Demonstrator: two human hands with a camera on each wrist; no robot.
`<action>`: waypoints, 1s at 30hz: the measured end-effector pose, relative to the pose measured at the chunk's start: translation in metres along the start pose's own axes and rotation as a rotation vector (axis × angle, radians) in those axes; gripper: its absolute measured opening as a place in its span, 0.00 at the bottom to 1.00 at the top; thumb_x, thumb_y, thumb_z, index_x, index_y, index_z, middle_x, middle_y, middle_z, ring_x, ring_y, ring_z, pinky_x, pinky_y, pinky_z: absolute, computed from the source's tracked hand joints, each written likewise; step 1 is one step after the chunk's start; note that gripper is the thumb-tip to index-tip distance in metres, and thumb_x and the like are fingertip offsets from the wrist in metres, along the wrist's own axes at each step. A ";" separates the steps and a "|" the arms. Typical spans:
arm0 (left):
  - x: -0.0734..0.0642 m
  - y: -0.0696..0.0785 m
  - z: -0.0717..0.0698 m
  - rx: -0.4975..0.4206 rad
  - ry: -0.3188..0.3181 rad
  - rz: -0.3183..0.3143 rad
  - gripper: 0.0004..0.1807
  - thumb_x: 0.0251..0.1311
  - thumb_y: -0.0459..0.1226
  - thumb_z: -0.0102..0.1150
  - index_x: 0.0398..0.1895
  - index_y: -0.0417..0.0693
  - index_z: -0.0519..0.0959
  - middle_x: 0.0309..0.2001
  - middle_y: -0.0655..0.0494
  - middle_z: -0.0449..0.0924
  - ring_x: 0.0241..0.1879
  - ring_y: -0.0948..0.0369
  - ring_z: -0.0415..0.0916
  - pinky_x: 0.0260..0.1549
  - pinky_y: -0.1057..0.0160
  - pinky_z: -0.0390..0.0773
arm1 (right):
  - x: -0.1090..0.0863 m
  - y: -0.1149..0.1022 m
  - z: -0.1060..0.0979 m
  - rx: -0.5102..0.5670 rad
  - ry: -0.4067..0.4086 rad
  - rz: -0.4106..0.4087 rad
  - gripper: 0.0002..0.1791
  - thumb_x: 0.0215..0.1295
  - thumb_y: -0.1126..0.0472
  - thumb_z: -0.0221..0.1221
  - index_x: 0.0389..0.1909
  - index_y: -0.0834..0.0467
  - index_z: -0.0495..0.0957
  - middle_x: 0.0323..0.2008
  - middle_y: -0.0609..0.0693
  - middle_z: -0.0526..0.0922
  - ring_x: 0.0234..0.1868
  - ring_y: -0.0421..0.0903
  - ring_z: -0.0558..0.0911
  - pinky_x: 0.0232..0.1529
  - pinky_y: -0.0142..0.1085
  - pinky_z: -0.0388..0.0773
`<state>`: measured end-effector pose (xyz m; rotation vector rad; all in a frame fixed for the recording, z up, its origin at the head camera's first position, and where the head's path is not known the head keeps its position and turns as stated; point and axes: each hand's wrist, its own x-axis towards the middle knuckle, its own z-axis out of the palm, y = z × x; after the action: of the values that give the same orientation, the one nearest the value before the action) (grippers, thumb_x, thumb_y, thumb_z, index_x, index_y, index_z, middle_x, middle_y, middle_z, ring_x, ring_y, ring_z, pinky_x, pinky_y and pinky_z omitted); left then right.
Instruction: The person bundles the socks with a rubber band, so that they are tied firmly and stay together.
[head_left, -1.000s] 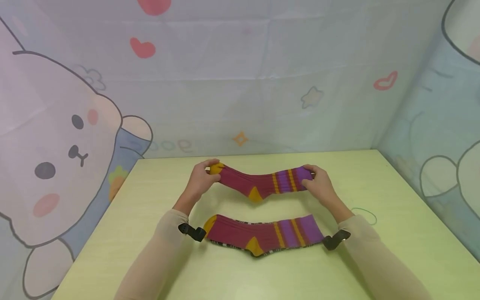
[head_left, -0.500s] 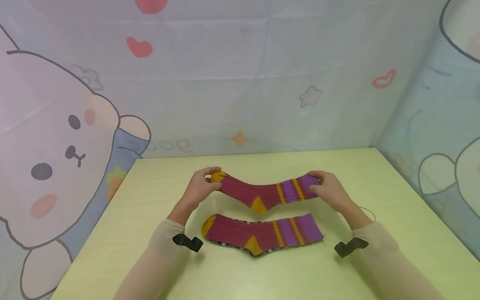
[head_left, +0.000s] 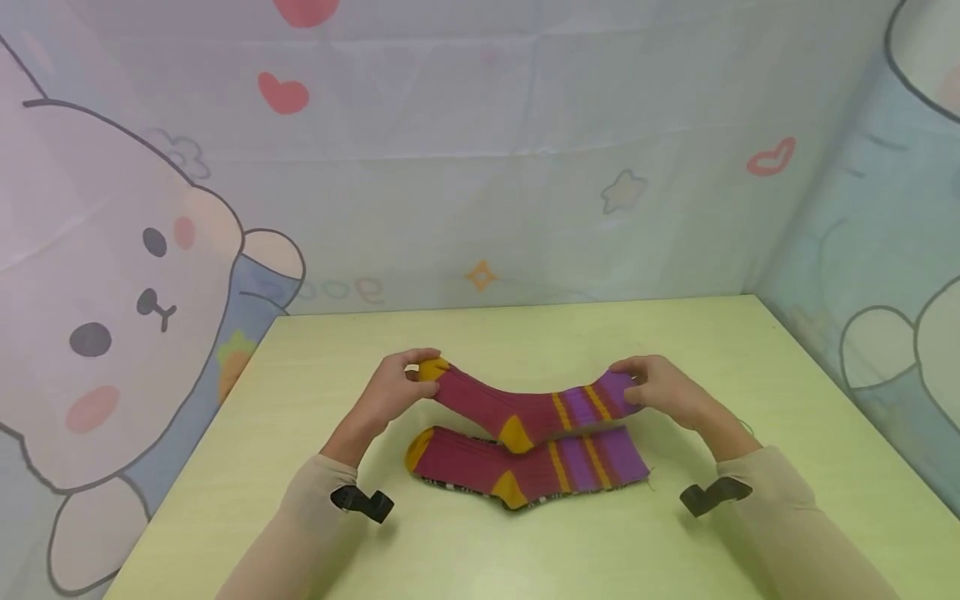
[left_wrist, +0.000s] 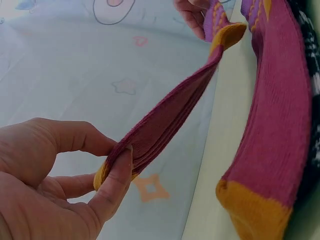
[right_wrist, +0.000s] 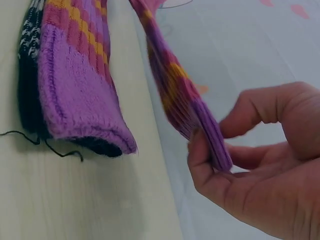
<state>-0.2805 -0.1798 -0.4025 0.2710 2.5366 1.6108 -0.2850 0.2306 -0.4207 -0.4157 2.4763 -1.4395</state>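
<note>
A maroon sock (head_left: 480, 402) with yellow toe and heel and a purple striped cuff hangs stretched between both hands, sagging in the middle. My left hand (head_left: 392, 387) pinches its toe end; in the left wrist view the thumb and fingers (left_wrist: 117, 182) press it from both sides. My right hand (head_left: 660, 387) pinches the purple cuff (right_wrist: 212, 135). Below it, a matching sock (head_left: 465, 461) lies flat on the table, toe to the left. Under that one shows a black-and-white patterned sock (right_wrist: 30, 75), mostly covered. The held sock's heel overlaps the lying sock in the head view.
The pale yellow-green table (head_left: 480, 550) reaches back to a cartoon-printed cloth (head_left: 525, 208), which also hangs at both sides. A thin green loop (head_left: 745, 426) lies partly hidden behind the right wrist. Loose dark threads (right_wrist: 65, 154) trail from the lying socks' cuff end.
Both hands have brought the held sock down and nearer, from well behind the lying sock to just over its far edge. The hands are slightly farther apart. The lying socks have stayed put.
</note>
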 end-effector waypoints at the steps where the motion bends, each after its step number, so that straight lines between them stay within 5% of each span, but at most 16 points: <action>1: -0.001 0.000 0.000 -0.004 -0.006 0.000 0.28 0.62 0.29 0.60 0.68 0.41 0.72 0.60 0.41 0.74 0.52 0.50 0.78 0.49 0.50 0.79 | 0.000 0.001 -0.001 0.009 -0.026 -0.001 0.31 0.59 0.73 0.53 0.66 0.75 0.65 0.60 0.68 0.72 0.51 0.55 0.74 0.44 0.41 0.77; 10: -0.010 -0.001 0.001 -0.009 -0.058 -0.003 0.27 0.62 0.28 0.61 0.66 0.40 0.73 0.59 0.41 0.75 0.51 0.51 0.79 0.50 0.49 0.79 | -0.004 0.004 -0.007 0.023 -0.152 -0.004 0.31 0.55 0.74 0.56 0.64 0.74 0.68 0.58 0.66 0.73 0.49 0.55 0.76 0.47 0.43 0.77; 19: -0.013 -0.001 -0.003 0.033 -0.217 -0.008 0.27 0.60 0.28 0.62 0.65 0.39 0.73 0.56 0.44 0.77 0.51 0.51 0.78 0.46 0.59 0.79 | -0.009 0.003 -0.011 -0.045 -0.246 0.014 0.28 0.57 0.73 0.59 0.62 0.67 0.74 0.62 0.63 0.72 0.63 0.63 0.70 0.52 0.46 0.75; 30: -0.015 -0.007 -0.009 0.072 -0.329 0.003 0.28 0.59 0.27 0.63 0.65 0.39 0.73 0.60 0.43 0.74 0.50 0.53 0.79 0.47 0.58 0.79 | -0.014 0.000 -0.006 -0.129 -0.347 0.018 0.24 0.50 0.75 0.59 0.52 0.62 0.79 0.50 0.56 0.77 0.49 0.54 0.74 0.40 0.42 0.77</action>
<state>-0.2682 -0.1938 -0.4046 0.5026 2.3433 1.3480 -0.2742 0.2407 -0.4168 -0.6101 2.2881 -1.0956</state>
